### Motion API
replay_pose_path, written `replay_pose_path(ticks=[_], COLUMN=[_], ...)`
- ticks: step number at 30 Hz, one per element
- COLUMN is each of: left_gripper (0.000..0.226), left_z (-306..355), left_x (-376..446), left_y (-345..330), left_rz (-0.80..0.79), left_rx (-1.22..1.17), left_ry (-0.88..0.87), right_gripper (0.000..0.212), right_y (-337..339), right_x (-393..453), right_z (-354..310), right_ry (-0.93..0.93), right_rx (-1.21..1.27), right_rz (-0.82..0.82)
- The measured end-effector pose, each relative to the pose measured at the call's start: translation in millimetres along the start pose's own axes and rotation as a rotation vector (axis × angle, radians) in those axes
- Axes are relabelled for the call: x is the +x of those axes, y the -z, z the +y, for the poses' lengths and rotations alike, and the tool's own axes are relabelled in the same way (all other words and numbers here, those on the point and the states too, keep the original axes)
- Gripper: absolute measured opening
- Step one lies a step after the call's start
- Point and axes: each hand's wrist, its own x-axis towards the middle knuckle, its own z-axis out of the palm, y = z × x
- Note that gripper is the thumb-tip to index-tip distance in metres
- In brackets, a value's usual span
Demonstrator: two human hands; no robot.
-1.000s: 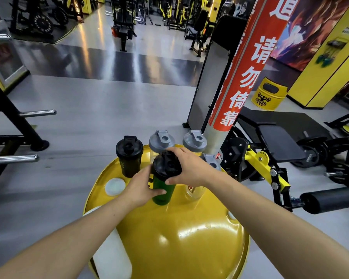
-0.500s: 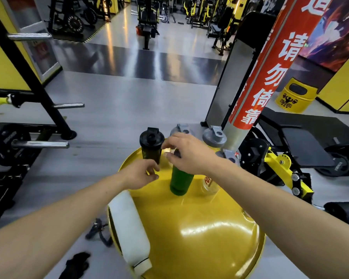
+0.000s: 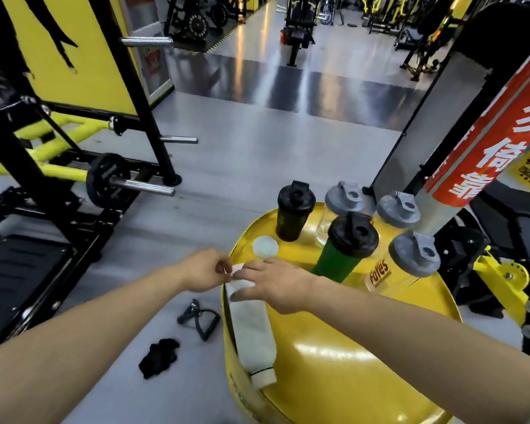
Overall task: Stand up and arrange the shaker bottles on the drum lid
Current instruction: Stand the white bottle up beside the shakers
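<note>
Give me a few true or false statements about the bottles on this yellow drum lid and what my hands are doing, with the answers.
1. The white bottle lies on its side. True.
2. The green bottle has a grey cap. False: its cap is black.
3. Both hands are at the white bottle's far end. True: left hand, right hand.
4. The black bottle lies tipped over. False: it stands upright on the drum lid.

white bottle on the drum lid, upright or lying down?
Lying down. The white bottle rests lengthwise at the drum lid's left rim, cap toward the camera.
</note>
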Motion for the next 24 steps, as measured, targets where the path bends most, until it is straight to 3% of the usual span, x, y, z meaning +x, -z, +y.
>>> replay_pose_path(ticks=[4, 14, 19, 24], left_gripper=[0.014, 0.016, 0.009, 0.032], left_z=[-11.6, -9.3, -2.2, 4.6], left_x=[-8.4, -0.9, 9.1, 15.6], left_y=[-4.4, -2.2, 1.7, 3.7], left_rz=[0.008, 0.024, 0.035, 0.035], left_rx=[-0.021, -0.034, -0.113, -0.291], left_ry=[0.057, 0.048, 0.037, 0.032], right_gripper=[0.069, 0.074, 0.086, 0.092], right_y=[-19.3, -33.7, -39.8, -34.3], right_x=[11.5, 8.3, -2.0, -15.5], right_z=[-12.5, -5.6, 6.8, 14.3], right_ry=[0.135, 0.144, 0.017, -0.226], right_rx=[-0.1, -0.098, 0.123, 0.449], right_rz=[-0.088, -0.082, -0.073, 0.088])
